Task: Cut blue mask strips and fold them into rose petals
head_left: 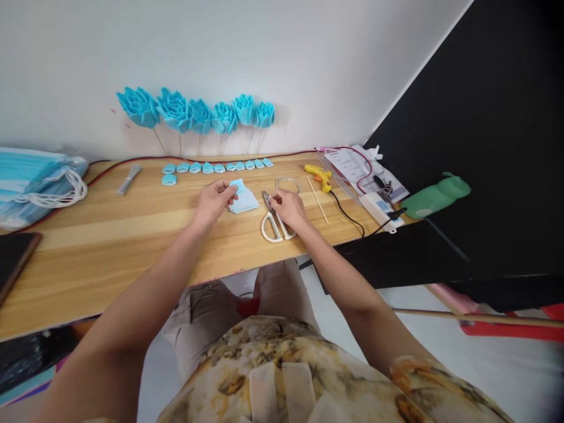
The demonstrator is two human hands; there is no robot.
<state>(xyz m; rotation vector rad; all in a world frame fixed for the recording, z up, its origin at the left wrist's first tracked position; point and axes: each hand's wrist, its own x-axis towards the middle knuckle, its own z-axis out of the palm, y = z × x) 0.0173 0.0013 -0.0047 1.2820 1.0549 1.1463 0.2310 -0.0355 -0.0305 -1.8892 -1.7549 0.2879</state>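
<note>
In the middle of the frame, the left hand point(214, 201) has its thumb and fingers pinched on a piece of blue sheet point(238, 186), which shows at the upper right of that grip. A small stack of pale blue squares point(247, 203) lies on the worktop point(145, 235) just right of those fingertips, between the two hands and well nearer the left. The right hand point(289, 208) sits right of centre with its fingertips drawn together over the scissors point(272, 229) — whether that grip holds them or only touches them, I cannot tell. The scissors' long axis runs up the frame with a slight lean to the left: blades toward the top, white handle loops toward the near edge. The stack is left of the blades and apart from them, so the right hand is the nearer one to the scissors. Above the hands, folded blue petals point(207, 168) line the back of the worktop; right of centre lie a thin wooden stick point(318, 200) and a yellow glue gun point(319, 177).
</note>
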